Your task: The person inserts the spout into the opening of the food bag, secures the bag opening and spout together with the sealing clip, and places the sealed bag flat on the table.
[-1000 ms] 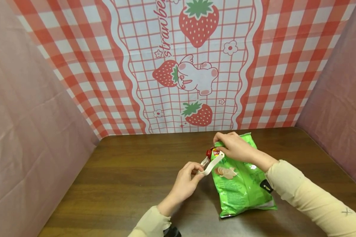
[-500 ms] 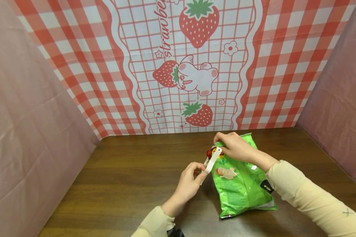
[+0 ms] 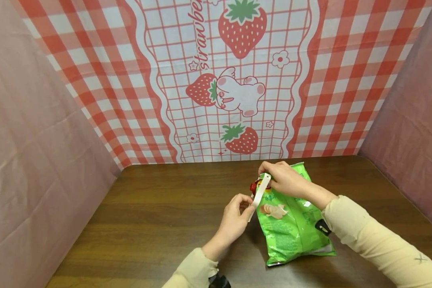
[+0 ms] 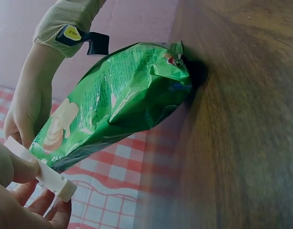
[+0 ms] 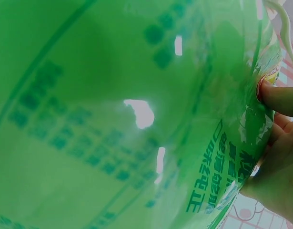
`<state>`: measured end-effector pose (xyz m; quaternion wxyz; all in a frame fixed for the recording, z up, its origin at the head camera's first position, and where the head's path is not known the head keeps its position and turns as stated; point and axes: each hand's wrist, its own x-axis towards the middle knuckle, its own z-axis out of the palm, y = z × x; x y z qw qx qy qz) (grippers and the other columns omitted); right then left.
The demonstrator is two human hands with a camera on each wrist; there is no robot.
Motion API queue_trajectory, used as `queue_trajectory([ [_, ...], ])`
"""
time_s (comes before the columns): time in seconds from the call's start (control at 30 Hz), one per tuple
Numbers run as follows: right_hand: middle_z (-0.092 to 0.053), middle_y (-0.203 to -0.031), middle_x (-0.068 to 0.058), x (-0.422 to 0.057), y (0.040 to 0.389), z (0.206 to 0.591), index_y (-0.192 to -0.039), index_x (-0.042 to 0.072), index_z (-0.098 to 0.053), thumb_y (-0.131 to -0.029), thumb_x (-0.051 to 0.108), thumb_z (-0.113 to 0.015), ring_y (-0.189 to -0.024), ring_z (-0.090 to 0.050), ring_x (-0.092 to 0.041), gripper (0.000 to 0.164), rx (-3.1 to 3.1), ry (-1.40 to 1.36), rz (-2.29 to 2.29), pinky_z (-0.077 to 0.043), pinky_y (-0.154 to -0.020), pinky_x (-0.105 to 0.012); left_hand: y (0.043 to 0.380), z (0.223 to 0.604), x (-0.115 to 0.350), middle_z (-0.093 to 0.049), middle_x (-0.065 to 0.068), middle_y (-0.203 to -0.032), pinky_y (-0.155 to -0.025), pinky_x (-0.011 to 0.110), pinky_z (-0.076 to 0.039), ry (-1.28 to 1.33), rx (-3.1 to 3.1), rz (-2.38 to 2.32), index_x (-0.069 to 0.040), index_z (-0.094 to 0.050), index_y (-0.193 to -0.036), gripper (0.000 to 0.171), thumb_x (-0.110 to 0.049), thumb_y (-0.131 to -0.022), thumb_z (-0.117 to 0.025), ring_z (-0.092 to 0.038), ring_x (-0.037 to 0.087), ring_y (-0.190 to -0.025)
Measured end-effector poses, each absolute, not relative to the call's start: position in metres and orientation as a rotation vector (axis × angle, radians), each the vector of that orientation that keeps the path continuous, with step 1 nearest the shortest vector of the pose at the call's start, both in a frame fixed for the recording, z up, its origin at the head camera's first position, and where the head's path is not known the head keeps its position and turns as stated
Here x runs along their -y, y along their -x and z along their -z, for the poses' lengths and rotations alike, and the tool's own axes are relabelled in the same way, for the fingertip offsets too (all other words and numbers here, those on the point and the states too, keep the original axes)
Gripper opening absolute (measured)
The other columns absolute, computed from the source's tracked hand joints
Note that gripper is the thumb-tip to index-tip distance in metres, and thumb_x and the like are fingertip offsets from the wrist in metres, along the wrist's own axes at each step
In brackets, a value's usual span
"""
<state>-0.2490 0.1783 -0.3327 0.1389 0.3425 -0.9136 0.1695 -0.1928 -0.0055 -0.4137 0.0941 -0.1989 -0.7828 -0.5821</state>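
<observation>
A green chip bag (image 3: 291, 230) with a potato picture lies on the table, its gathered, red-marked end at the upper left. My right hand (image 3: 287, 179) grips that end; in the right wrist view the thumb (image 5: 279, 99) presses into the film. A white plastic bag clip (image 3: 261, 191) is pinched between thumb and fingers of my left hand (image 3: 236, 216). It stands slanted along the bag's gathered end. In the left wrist view the clip (image 4: 52, 180) lies across the bag's end, close to the right hand. Whether film lies between its arms cannot be told.
The brown wooden table (image 3: 158, 224) stretches out to the left of the bag. Behind it hangs a checked strawberry cloth (image 3: 129, 100), and pink cloths (image 3: 39, 140) close off both sides. A black strap (image 3: 219, 281) sits at my left wrist.
My left hand has moved slightly right and up, bringing the clip closer to the bag's gathered end and steeper. The right hand and the bag have barely moved.
</observation>
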Motion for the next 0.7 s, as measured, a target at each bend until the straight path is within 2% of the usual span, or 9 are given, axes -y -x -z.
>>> queue_trajectory([
  [0.3, -0.062, -0.078, 0.004, -0.1769, 0.2484, 0.3333, -0.095, 0.01, -0.055, -0.078, 0.001, -0.065, -0.079, -0.061, -0.02, 0.021, 2.638, -0.996, -0.498, -0.04, -0.083, -0.047, 0.1928, 0.4116, 0.0011, -0.059, 0.006, -0.094, -0.074, 0.024, -0.048, 0.562, 2.294, 1.731, -0.005, -0.058, -0.092, 0.008, -0.007, -0.085, -0.061, -0.058, 0.013, -0.082],
  [0.5, -0.063, -0.082, 0.001, -0.1768, 0.2484, 0.3342, -0.098, 0.009, -0.052, -0.078, 0.003, -0.066, -0.076, -0.06, -0.019, 0.025, 2.617, -1.013, -0.514, -0.04, -0.083, -0.048, 0.1928, 0.4124, 0.0002, -0.059, 0.008, -0.093, -0.076, 0.026, -0.048, 0.55, 2.249, 1.745, -0.004, -0.058, -0.092, 0.008, -0.005, -0.085, -0.061, -0.058, 0.017, -0.084],
  [0.7, -0.062, -0.083, 0.001, -0.1768, 0.2487, 0.3331, -0.099, 0.009, -0.052, -0.078, 0.0, -0.066, -0.073, -0.059, -0.018, 0.027, 2.599, -1.01, -0.563, -0.045, -0.069, -0.037, 0.1924, 0.4117, -0.0043, -0.058, 0.007, -0.091, -0.072, 0.02, -0.045, 0.52, 2.226, 1.714, -0.005, -0.058, -0.092, 0.008, -0.008, -0.085, -0.061, -0.056, 0.015, -0.079],
])
